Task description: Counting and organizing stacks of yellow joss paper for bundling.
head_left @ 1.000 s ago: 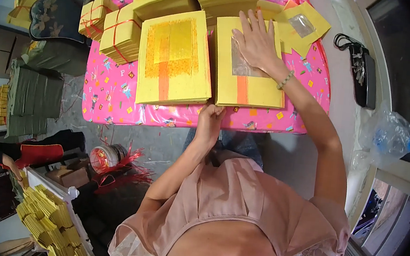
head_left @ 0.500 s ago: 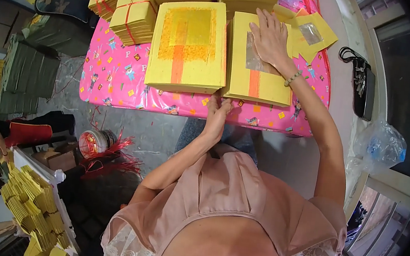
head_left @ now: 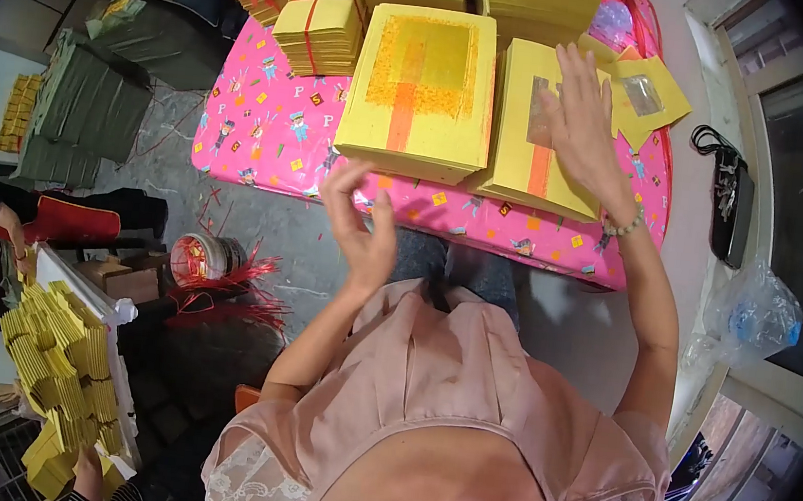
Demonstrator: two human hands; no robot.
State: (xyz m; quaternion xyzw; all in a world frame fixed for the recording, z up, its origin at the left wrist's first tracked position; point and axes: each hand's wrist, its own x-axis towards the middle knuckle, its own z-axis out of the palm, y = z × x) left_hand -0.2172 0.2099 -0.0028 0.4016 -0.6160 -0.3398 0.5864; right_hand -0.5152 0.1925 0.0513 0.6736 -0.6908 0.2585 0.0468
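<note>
My right hand (head_left: 586, 128) rests open over the right part of a stack of yellow paper pieces (head_left: 507, 154), fingers stretched toward the far edge. The top piece has a clear window and an orange strip; part of the window lies beside my fingers. To its left stands a thick stack of yellow paper (head_left: 351, 128) with an orange-smeared rectangle and an orange strip on top. My left hand (head_left: 361, 232) is raised in front of that stack's near edge, its fingers apart and nothing in it. A loose windowed yellow piece (head_left: 668, 93) lies right of my right hand.
A pink patterned cloth (head_left: 268, 124) covers the table. Red-tied yellow bundles (head_left: 319, 32) and more tall stacks stand behind. Right are a black pouch with keys (head_left: 730, 202) and a clear plastic bag (head_left: 757, 312). Left, people's hands (head_left: 89, 472) are near yellow piles (head_left: 60, 337).
My left hand has left the near edge between the two stacks and moved left, its fingers spreading. My right hand has shifted toward the right side of its stack. The whole view has shifted.
</note>
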